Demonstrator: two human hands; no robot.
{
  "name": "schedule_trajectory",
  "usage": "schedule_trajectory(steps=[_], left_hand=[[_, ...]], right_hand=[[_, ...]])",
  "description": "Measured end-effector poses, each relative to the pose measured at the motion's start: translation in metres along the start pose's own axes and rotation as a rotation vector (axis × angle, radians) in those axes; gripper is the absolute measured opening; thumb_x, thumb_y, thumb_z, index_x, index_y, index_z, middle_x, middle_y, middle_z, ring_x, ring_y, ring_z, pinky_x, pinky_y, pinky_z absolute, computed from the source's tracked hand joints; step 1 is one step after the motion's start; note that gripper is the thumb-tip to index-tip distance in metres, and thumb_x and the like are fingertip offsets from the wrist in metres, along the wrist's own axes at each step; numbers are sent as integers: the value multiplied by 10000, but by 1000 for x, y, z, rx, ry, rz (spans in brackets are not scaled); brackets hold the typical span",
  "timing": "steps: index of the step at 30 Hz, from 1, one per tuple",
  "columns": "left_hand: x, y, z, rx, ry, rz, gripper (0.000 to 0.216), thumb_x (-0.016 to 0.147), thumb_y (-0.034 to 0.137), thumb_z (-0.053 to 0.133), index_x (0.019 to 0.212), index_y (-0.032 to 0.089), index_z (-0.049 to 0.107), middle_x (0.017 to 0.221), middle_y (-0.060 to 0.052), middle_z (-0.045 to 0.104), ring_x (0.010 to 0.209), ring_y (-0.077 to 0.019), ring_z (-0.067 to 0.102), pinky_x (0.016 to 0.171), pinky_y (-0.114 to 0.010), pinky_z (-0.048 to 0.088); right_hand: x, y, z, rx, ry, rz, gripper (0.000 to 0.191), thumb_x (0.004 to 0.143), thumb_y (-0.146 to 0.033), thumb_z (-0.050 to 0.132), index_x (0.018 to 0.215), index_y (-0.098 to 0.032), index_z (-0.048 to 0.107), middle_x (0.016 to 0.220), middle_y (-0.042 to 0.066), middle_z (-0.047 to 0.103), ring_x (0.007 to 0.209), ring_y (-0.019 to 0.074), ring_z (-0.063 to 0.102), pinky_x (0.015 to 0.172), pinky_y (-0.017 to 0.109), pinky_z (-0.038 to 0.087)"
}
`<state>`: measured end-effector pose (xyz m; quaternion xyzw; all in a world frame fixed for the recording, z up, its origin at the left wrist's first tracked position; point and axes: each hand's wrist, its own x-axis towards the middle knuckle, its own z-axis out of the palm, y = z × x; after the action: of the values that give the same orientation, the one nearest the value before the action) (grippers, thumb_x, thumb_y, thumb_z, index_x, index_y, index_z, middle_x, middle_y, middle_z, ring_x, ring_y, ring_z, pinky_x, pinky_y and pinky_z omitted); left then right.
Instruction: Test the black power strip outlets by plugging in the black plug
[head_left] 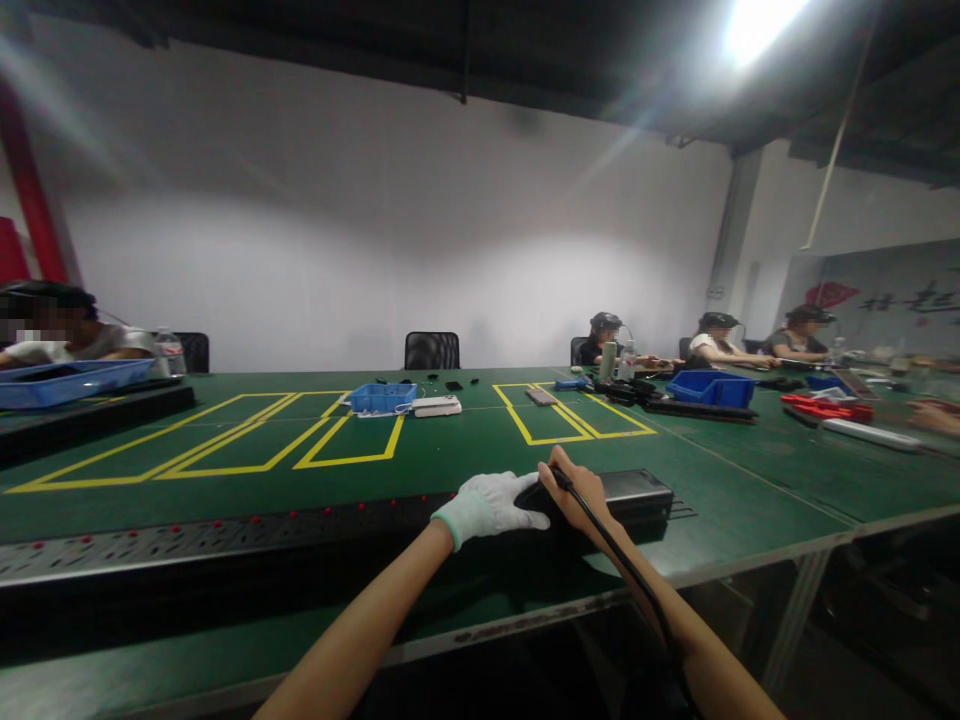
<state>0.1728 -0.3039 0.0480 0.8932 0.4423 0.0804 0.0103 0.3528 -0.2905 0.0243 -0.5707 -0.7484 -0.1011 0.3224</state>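
My left hand [491,506], in a white glove with a mint cuff, has its thumb and fingers closed around a dark part [529,497] on the near side of the table. Just to its right, my bare right hand [576,492] is wrapped around a black corded tool whose kind I cannot make out, mostly hidden by the fingers. Its black cord [611,540] leaves the top of the fist and runs down along my forearm. Beyond the right hand lies a black metal case [637,487] with thin wires or rods at its right end.
A long black perforated metal channel [225,540] with red dots stretches left along the near edge. Farther back are a light blue tray [382,398], a white device [437,406], yellow tape outlines [555,441] and a blue bin [709,388]. Several people sit around the green table [720,500].
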Motion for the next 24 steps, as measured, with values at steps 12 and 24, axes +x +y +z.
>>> schedule_trajectory(steps=[12, 24], left_hand=[[1, -4, 4, 28, 17, 12, 850, 699, 827, 233, 1349, 292, 355, 1063, -93, 607, 948, -311, 600, 778, -386, 444], [2, -6, 9, 84, 62, 22, 748, 737, 794, 242, 1100, 206, 527, 1006, -106, 624, 915, -299, 615, 764, -369, 461]], right_hand=[[0, -5, -1, -82, -27, -20, 285, 913, -476, 327, 864, -239, 477, 594, -19, 601, 571, 172, 605, 512, 220, 262], [-13, -19, 9, -209, 110, -89, 273, 913, -434, 345, 931, -200, 483, 636, 15, 637, 579, 171, 608, 493, 237, 226]])
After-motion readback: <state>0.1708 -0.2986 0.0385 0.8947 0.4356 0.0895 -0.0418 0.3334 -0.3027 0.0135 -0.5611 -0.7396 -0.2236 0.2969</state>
